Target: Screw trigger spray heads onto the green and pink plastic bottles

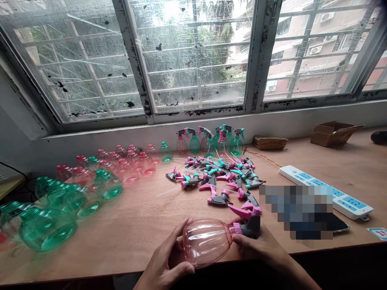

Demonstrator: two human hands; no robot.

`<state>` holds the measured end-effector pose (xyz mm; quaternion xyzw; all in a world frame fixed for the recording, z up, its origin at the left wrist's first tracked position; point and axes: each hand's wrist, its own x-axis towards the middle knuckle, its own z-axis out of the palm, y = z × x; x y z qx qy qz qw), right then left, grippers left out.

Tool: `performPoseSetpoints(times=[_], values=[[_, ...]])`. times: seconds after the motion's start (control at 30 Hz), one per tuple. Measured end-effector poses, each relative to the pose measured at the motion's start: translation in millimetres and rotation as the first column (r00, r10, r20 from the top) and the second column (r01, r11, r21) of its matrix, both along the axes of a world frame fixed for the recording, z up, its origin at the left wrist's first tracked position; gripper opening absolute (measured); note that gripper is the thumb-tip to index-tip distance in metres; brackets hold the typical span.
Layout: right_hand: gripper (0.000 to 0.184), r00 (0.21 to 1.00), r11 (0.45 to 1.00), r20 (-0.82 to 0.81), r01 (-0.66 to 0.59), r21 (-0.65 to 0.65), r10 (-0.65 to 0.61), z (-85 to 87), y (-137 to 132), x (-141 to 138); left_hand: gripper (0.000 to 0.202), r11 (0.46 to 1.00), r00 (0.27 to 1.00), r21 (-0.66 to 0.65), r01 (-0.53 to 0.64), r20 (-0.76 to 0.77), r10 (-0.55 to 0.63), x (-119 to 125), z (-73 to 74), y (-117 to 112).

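Note:
A clear pink spray bottle (207,241) lies on its side in my two hands at the table's front edge, its neck to the right. My left hand (169,253) wraps round the bottle's base end. At the neck, my right hand (252,241) has its fingers closed on the pink collar of the grey and pink spray head (251,225). The head sits on the bottle's mouth; how tightly, I cannot tell. Just beyond lies a pile of loose spray heads (222,177), pink, teal and grey, with thin white tubes.
Green bottles (48,229) and pink bottles (130,171) without heads stand at the left. Several bottles with heads (210,145) line the back wall. On the right are a power strip (325,191), a blurred-out phone (338,223) and cardboard boxes (331,135).

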<state>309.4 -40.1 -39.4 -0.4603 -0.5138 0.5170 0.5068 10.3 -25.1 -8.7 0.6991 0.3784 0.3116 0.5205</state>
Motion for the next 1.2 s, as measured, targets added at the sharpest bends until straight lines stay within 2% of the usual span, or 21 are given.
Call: performPoseSetpoints(times=[0.33, 0.77, 0.97, 1.2], values=[[0.037, 1.0, 1.0, 0.007, 0.001, 0.006, -0.001, -1.6, 1.0, 0.5, 0.082, 1.0, 1.0, 0.014, -0.021, -0.019, 0.021, -1.2, -2.8, 0.6], [0.04, 1.0, 1.0, -0.016, 0.018, -0.001, -0.018, 0.8, -0.1, -1.2, 0.084, 0.999, 0.999, 0.044, -0.019, -0.04, 0.021, 0.6, 2.8, -1.7], [0.038, 1.0, 1.0, -0.007, 0.005, 0.005, -0.005, 1.9, -0.3, -1.1, 0.093, 0.999, 0.995, 0.046, -0.018, -0.094, 0.022, -0.5, -2.0, -0.5], [0.043, 1.0, 1.0, -0.004, 0.028, -0.001, -0.028, 2.9, -0.4, -1.7, 0.093, 0.994, 0.994, 0.088, -0.059, -0.088, 0.067, -1.7, -4.3, -2.2]])
